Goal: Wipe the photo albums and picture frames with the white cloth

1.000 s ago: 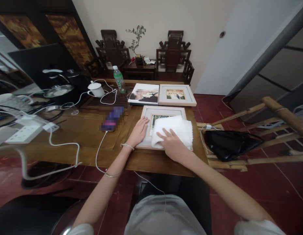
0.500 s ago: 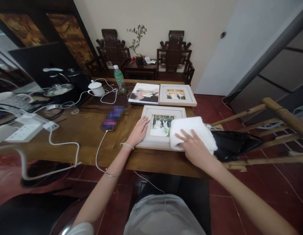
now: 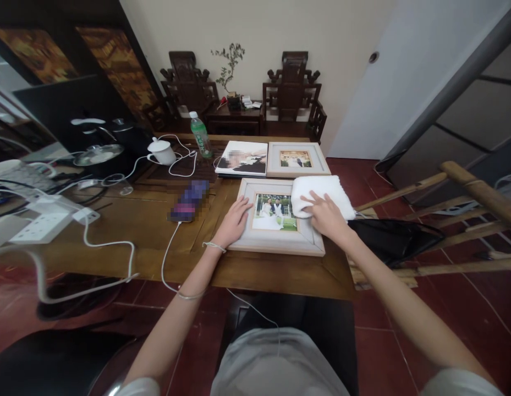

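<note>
A light wooden picture frame (image 3: 275,245) with a wedding photo lies flat on the table before me. My left hand (image 3: 236,220) rests over its left border, fingers stretched out and lying along the edge. In my right hand (image 3: 323,212) is a folded white towel (image 3: 321,190), pressed against the upper right part of the frame. The towel hides that corner and reaches past the frame's right side. Some fingers of this hand lie on top of the cloth; the others are partly hidden.
Behind lie a second picture frame (image 3: 319,165) and a photo book (image 3: 247,148). Left of my frame is a phone (image 3: 189,201) on a white cable. A green bottle (image 3: 201,136), lidded cup (image 3: 161,151) and power strip (image 3: 44,220) stand farther left. A bamboo rack (image 3: 486,192) is at right.
My right hand has moved the towel up and away along the frame, uncovering its lower right corner and more of the photo. My left hand has stayed in place.
</note>
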Demonstrator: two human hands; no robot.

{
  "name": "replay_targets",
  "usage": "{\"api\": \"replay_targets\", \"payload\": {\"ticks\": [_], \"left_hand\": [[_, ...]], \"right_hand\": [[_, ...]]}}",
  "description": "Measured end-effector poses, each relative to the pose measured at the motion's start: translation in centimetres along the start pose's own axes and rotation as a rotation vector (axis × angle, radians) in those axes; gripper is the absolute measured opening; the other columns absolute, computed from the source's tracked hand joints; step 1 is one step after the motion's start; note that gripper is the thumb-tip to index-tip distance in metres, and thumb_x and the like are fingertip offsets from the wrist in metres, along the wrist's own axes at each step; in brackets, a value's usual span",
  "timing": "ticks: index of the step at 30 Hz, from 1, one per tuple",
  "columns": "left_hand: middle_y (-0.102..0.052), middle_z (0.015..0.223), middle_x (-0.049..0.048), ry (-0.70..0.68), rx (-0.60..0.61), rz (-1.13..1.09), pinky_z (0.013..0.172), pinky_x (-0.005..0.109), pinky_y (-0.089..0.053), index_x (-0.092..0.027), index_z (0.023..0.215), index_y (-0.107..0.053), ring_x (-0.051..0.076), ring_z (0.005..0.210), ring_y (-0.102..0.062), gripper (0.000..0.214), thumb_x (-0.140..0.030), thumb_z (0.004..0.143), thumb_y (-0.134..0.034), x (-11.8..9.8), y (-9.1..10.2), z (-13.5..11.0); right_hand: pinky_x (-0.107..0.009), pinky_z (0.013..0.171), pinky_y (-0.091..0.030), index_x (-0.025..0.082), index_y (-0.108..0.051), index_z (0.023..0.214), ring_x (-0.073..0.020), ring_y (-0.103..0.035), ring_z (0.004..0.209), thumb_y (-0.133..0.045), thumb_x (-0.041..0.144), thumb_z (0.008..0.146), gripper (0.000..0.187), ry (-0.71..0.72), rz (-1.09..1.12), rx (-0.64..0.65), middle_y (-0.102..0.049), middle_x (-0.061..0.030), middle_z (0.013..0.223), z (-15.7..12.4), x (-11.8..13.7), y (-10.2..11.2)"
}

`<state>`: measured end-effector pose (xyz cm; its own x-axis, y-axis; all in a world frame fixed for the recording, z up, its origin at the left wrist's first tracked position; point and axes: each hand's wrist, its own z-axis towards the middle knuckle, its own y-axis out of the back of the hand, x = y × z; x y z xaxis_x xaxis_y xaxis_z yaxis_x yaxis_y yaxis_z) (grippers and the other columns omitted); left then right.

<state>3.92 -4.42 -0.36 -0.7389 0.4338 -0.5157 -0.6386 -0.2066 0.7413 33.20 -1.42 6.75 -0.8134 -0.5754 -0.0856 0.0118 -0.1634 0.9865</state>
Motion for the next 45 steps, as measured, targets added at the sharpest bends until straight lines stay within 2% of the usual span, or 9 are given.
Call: {"api": "replay_targets", "payload": {"ticks": [6, 15, 19, 23, 30, 33, 35, 39, 45], "left_hand": [[-0.05, 0.137, 0.0121, 0.011, -0.016, -0.016, 0.113, 0.05, -0.029, -0.016, 0.122, -0.055, 0.023, 0.138, -0.032, 0.035, -0.023, 0.093, -0.036, 0.0, -0.1, 0.0], [-0.05, 0.137, 0.0144, 0.014, -0.014, -0.013, 0.114, 0.048, -0.027, -0.012, 0.122, -0.055, 0.024, 0.138, -0.032, 0.036, -0.021, 0.092, -0.036, -0.3, -0.1, 0.1], [-0.05, 0.137, 0.0139, 0.017, -0.009, -0.013, 0.113, 0.051, -0.028, -0.014, 0.122, -0.055, 0.025, 0.138, -0.032, 0.036, -0.022, 0.092, -0.036, -0.3, 0.0, 0.1], [-0.05, 0.138, 0.0131, 0.023, 0.0, -0.017, 0.113, 0.052, -0.028, -0.015, 0.123, -0.054, 0.025, 0.138, -0.032, 0.036, -0.022, 0.092, -0.036, -0.3, 0.1, 0.1], [-0.05, 0.138, 0.0116, 0.012, -0.001, -0.005, 0.113, 0.052, -0.028, -0.016, 0.124, -0.054, 0.024, 0.138, -0.032, 0.036, -0.023, 0.093, -0.036, -0.3, 0.0, 0.1], [-0.05, 0.138, 0.0126, 0.013, -0.005, -0.007, 0.113, 0.051, -0.028, -0.015, 0.123, -0.054, 0.024, 0.138, -0.032, 0.037, -0.023, 0.093, -0.035, -0.3, -0.1, 0.1], [-0.05, 0.138, 0.0138, 0.019, -0.009, -0.009, 0.113, 0.051, -0.028, -0.014, 0.123, -0.054, 0.025, 0.138, -0.032, 0.037, -0.022, 0.092, -0.035, -0.3, -0.1, 0.1], [-0.049, 0.138, 0.0133, 0.029, -0.001, -0.015, 0.113, 0.052, -0.028, -0.015, 0.123, -0.054, 0.025, 0.138, -0.032, 0.037, -0.021, 0.092, -0.036, -0.3, 0.0, 0.2], [-0.05, 0.138, 0.0114, 0.032, 0.004, -0.015, 0.113, 0.053, -0.027, -0.017, 0.124, -0.054, 0.025, 0.138, -0.032, 0.038, -0.022, 0.091, -0.036, -0.3, -0.1, 0.2]], "right_hand": [[-0.057, 0.106, -0.028, 0.018, -0.068, 0.111, -0.031, -0.033, 0.134, -0.044, -0.003, 0.067, 0.054, 0.019, -0.01, -0.008, -0.051, -0.0066, 0.138, 0.6, 0.0, -0.5], [-0.052, 0.108, -0.032, 0.02, -0.07, 0.106, -0.0293, -0.036, 0.134, -0.042, -0.004, 0.063, 0.056, 0.126, 0.159, 0.137, -0.052, -0.0052, 0.137, -7.4, 4.6, 3.3], [-0.052, 0.108, -0.034, 0.019, -0.07, 0.107, -0.0286, -0.038, 0.133, -0.04, -0.004, 0.064, 0.057, 0.153, 0.217, 0.173, -0.052, -0.0072, 0.136, -8.0, 5.9, 4.2], [-0.05, 0.11, -0.03, 0.018, -0.068, 0.11, -0.0263, -0.035, 0.135, -0.04, -0.004, 0.064, 0.058, 0.138, 0.218, 0.12, -0.052, -0.0074, 0.137, -5.4, 5.2, 2.5], [-0.055, 0.11, -0.026, 0.014, -0.062, 0.12, -0.0303, -0.025, 0.139, -0.04, -0.002, 0.068, 0.059, 0.023, 0.065, -0.084, -0.044, -0.0086, 0.143, 1.9, 1.4, -0.8], [-0.058, 0.111, -0.021, 0.016, -0.058, 0.125, -0.0311, -0.012, 0.142, -0.039, -0.004, 0.068, 0.063, 0.002, 0.023, -0.21, -0.035, -0.0056, 0.15, 5.1, 1.8, -1.0], [-0.057, 0.113, -0.016, 0.018, -0.059, 0.123, -0.0292, -0.008, 0.143, -0.038, -0.005, 0.072, 0.06, 0.083, 0.016, -0.255, -0.031, -0.0032, 0.152, 7.1, 3.0, -1.1], [-0.055, 0.114, -0.014, 0.019, -0.066, 0.112, -0.0272, -0.013, 0.142, -0.042, 0.004, 0.085, 0.039, 0.249, -0.002, -0.187, -0.032, -0.0049, 0.151, 10.2, 6.0, -2.1], [-0.057, 0.111, -0.019, 0.018, -0.068, 0.106, -0.0296, -0.022, 0.14, -0.044, 0.009, 0.088, 0.031, 0.124, -0.078, -0.101, -0.039, -0.006, 0.148, 10.9, 6.7, -2.7]]}}
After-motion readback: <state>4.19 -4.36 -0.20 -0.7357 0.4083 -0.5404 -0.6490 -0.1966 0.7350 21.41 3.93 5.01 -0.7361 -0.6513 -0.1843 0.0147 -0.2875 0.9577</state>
